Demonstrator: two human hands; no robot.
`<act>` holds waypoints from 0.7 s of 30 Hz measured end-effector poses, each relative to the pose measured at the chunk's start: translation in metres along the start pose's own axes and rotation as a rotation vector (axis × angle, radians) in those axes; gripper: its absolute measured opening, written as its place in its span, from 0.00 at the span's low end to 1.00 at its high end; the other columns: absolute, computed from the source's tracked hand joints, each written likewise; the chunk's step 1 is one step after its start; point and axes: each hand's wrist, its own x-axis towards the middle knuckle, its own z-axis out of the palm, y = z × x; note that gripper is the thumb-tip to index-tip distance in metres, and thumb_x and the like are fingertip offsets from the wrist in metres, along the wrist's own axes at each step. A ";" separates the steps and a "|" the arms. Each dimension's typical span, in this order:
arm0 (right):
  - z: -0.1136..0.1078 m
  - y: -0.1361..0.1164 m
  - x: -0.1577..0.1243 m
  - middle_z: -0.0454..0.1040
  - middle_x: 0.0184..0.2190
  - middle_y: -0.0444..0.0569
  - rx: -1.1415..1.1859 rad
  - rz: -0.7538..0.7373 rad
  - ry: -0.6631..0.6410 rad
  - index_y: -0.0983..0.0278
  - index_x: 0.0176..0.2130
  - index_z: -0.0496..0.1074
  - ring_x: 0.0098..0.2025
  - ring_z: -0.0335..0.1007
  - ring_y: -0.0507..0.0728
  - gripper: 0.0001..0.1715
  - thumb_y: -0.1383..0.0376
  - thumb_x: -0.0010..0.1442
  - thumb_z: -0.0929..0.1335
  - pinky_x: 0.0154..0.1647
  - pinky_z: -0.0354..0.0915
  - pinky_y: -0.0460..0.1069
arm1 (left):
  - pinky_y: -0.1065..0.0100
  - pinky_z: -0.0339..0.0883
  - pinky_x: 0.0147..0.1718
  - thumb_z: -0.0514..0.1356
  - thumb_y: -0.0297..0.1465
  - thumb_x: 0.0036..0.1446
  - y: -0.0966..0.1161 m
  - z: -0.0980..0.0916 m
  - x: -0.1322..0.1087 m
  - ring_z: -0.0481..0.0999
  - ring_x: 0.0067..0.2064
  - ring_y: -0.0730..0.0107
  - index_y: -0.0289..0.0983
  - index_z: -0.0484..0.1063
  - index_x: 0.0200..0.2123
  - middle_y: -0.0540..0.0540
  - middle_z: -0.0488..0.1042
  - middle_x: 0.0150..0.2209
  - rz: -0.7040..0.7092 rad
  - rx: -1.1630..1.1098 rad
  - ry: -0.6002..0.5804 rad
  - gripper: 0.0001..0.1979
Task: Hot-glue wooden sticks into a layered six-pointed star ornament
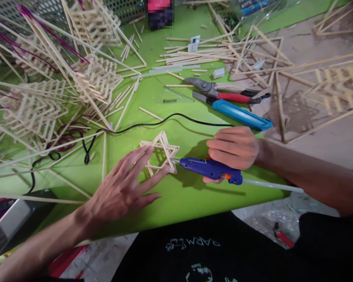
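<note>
A small star-shaped frame of thin wooden sticks (pixel 161 150) lies on the green table (pixel 176 199). My left hand (pixel 125 188) rests on it with fingers stretched out, steadying its near side. In my right hand (pixel 233 148) is a blue hot glue gun (pixel 210 169), fingers wrapped round its grip, nozzle touching the frame's right corner. A clear glue stick (pixel 270 185) sticks out of the gun's back end. The gun's black cord (pixel 153 124) runs left across the table.
Large stick frameworks (pixel 85 78) crowd the left and the right side (pixel 317 90). Behind my right hand lie red-handled pliers (pixel 223 94) and a blue utility knife (pixel 241 114). Loose sticks (pixel 191 56) are piled at the back. A clear ruler (pixel 173 98) lies mid-table.
</note>
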 end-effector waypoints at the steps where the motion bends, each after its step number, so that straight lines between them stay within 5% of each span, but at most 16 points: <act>1: -0.001 0.000 0.001 0.69 0.29 0.49 -0.013 -0.020 0.017 0.61 0.28 0.70 0.29 0.66 0.54 0.38 0.33 0.62 0.58 0.30 0.70 0.54 | 0.41 0.62 0.64 0.63 0.42 0.64 0.000 0.000 0.000 0.54 0.72 0.36 0.46 0.58 0.69 0.32 0.37 0.75 0.001 -0.005 0.008 0.34; 7: -0.003 0.000 0.007 0.68 0.28 0.48 -0.075 -0.066 0.087 0.61 0.27 0.69 0.28 0.63 0.53 0.37 0.34 0.64 0.58 0.29 0.67 0.53 | 0.41 0.64 0.63 0.64 0.42 0.63 0.000 0.002 -0.001 0.56 0.71 0.36 0.46 0.59 0.69 0.32 0.41 0.75 -0.001 -0.022 0.043 0.34; 21: -0.005 0.002 0.005 0.70 0.29 0.49 -0.068 -0.050 0.023 0.60 0.30 0.70 0.30 0.63 0.54 0.39 0.33 0.65 0.54 0.31 0.66 0.53 | 0.42 0.65 0.63 0.66 0.41 0.61 0.002 0.000 0.001 0.57 0.71 0.38 0.47 0.61 0.68 0.34 0.41 0.75 -0.012 -0.012 0.044 0.33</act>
